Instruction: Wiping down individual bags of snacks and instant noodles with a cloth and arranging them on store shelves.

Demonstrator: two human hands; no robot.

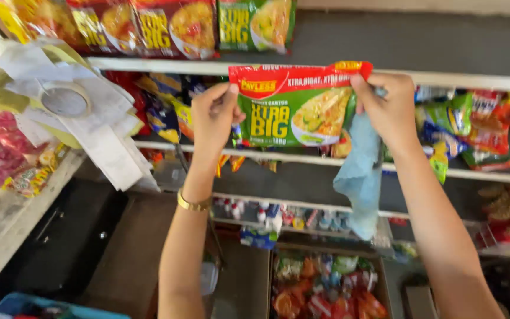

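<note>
Forearms nearest camera, raised toward shelves. Left hand point(213, 118) pinches left top corner of green-and-red noodle packet point(293, 109); gold bracelet point(193, 205) on its wrist. Right hand point(388, 106) pinches right top corner, fingers closed, blue cloth point(361, 177) trapped in same grip and hanging below. Packet stretched flat between both grips, likely for even hold. Above grips: white shelf edge point(444, 78), more noodle packets point(178, 26). Below: box of mixed snack packs point(326, 289). Left of grips: tape roll point(65, 100) on papers.
</note>
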